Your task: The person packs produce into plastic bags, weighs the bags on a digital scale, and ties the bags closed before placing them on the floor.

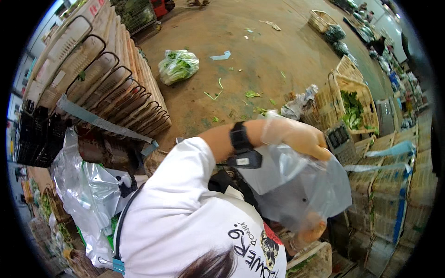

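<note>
The person's left hand (301, 139) was clamped on the upper edge of a clear plastic bag (296, 187), which spread lengthwise from that grip toward the blurred right hand (314, 228), whose own hold could not be told. A grey display unit (341, 141) stood just beyond the left fingers, farther from the right.

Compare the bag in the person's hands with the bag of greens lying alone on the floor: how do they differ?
The held bag looks flat and shows no greens inside; the floor bag is plump with greens.
The held bag is up at the left hand; the floor bag rests on the floor.
Both are see-through plastic.
</note>
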### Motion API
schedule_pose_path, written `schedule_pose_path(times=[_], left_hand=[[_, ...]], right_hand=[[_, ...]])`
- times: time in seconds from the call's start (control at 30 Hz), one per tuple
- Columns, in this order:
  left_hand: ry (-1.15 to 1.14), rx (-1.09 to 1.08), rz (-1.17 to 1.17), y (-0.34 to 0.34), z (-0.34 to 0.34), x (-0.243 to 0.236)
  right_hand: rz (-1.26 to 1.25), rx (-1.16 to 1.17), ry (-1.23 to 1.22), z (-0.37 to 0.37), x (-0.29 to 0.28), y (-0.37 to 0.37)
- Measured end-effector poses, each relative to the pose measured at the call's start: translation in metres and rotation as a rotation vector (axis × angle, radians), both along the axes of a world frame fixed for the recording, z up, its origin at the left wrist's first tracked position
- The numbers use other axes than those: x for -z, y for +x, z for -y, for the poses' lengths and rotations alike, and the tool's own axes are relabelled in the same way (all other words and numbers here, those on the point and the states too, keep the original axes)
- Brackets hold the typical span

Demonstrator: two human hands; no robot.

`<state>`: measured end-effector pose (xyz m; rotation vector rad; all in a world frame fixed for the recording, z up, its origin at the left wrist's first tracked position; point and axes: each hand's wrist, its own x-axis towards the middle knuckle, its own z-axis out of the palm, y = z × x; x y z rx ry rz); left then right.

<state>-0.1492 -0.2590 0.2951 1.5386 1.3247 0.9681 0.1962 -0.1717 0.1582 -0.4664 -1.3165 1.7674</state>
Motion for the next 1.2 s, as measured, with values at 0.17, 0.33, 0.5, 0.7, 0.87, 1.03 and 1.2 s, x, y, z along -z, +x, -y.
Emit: schedule_pose_path(times=[0.17, 0.33, 0.5, 0.7, 0.87, 1.03, 1.2], left_hand=[[0.53, -0.064, -0.095, 0.022, -0.044, -0.056], [1.388, -0.716, -0.607, 0.05, -0.106, -0.055], [0.286, 0.076, -0.275, 0.121, -0.046, -0.008], [0.236, -0.006, 0.308, 0.132, -0.053, 0.068], [0.06, 0.155, 0.295, 0.133, -0.055, 0.071], [-0.118, 0.023, 0.249, 0.127, -0.061, 0.091], [0.146, 0.041, 0.036, 0.142, -0.057, 0.078]], right_hand=[[0.373, 0.241, 0.287, 0.002, -0.035, -0.021], [0.586, 0.335, 0.473, 0.006, -0.059, -0.033], [0.753, 0.462, 0.587, 0.003, -0.081, -0.028], [0.564, 0.478, 0.462, 0.017, -0.049, -0.072], [0.394, 0.404, 0.072, 0.016, -0.047, -0.066], [0.101, 0.089, -0.301, 0.001, -0.015, -0.042], [0.313, 0.133, -0.217, 0.012, -0.05, -0.06]])
